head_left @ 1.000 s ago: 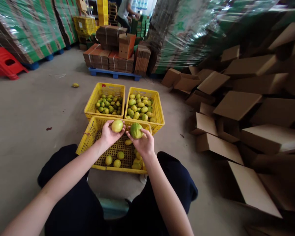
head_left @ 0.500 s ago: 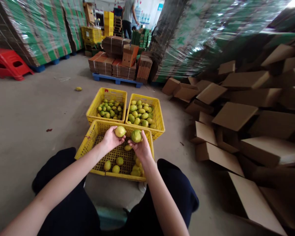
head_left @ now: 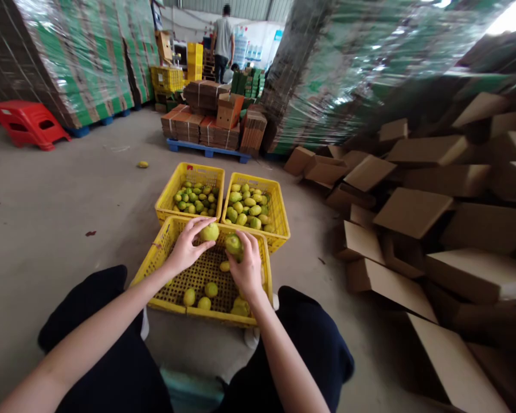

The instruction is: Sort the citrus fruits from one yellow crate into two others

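My left hand [head_left: 188, 246] grips a yellow-green lemon [head_left: 209, 232] between thumb and fingers, above the near yellow crate [head_left: 155, 275]. Just right of it, my right hand [head_left: 246, 267] is closed on a greener lemon [head_left: 234, 245], fingers over its top. Several lemons [head_left: 211, 289] lie on the near crate's perforated floor, some partly under my right hand and wrist. Beyond stand two more crates touching the near one or close to it: the left crate [head_left: 158, 202] holds smaller, greener lemons, the right crate [head_left: 279, 215] larger yellow-green ones.
Open cardboard boxes [head_left: 413, 212] are heaped on the right. A blue pallet [head_left: 208, 151] with flattened cartons stands ahead. A red stool [head_left: 32, 123] is at the left, a loose lemon [head_left: 143, 164] on the floor. A person [head_left: 223, 43] stands far back.
Both hands have turned more palm-down around their lemons, the right one now covering more of its fruit. The view has tilted up slightly, so the crates appear lower.
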{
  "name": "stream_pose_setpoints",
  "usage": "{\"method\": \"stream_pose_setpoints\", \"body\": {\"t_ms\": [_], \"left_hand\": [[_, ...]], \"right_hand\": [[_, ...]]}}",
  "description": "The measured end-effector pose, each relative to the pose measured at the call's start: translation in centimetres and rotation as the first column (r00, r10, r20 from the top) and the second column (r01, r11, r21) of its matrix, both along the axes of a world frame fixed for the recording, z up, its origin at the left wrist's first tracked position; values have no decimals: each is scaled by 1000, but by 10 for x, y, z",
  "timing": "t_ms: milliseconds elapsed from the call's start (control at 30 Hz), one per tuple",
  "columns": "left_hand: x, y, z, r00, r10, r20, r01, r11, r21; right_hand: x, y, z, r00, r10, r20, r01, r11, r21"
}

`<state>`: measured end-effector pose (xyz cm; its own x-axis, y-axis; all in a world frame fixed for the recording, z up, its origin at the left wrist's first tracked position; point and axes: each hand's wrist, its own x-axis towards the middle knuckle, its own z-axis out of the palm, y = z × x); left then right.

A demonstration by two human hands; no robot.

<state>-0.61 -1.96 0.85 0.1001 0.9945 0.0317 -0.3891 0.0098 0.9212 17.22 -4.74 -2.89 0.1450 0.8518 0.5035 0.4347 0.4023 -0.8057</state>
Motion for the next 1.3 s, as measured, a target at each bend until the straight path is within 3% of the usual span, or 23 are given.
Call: {"method": "stream_pose_setpoints", "body": {"t_ms": [167,367,467,567,667,733,833,1033,1133,1200,1300], "left_hand": [[0,-7,-1,996,16,92,-9,997,-82],[5,-8,-2,987,-16,160,29,996,-82],[5,-4,0,987,-45,155,51,998,-38],[3,2,2,964,-85,251,117,987,-114],[3,6,4,904,-131,406,244,940,-238],[5,5,5,877,-127,464,276,923,-269],[10,2,5,886,-76,458,229,930,-289],[15,-4,5,827,-86,555,348,855,-385],[16,-1,1,808,-90,582,377,839,-393],[20,4,-8,856,-160,491,361,865,-347],[30,5,-33,932,-355,70,361,904,-230]], "right_hand": [[-2,-1,0,993,-15,-116,8,998,-62],[3,-2,13,978,-4,-207,0,1000,-22],[4,0,14,943,75,-325,-97,994,-54],[3,2,13,784,207,-585,-334,935,-116],[2,2,16,594,246,-766,-501,858,-113],[1,1,19,480,247,-842,-547,834,-67],[0,0,23,334,233,-913,-588,809,-9],[-10,0,24,174,177,-969,-649,760,22],[-13,-2,25,66,55,-996,-658,753,-2],[-11,-2,26,-10,-53,-999,-643,765,-34],[6,1,27,-97,-133,-986,-571,819,-54]]}}
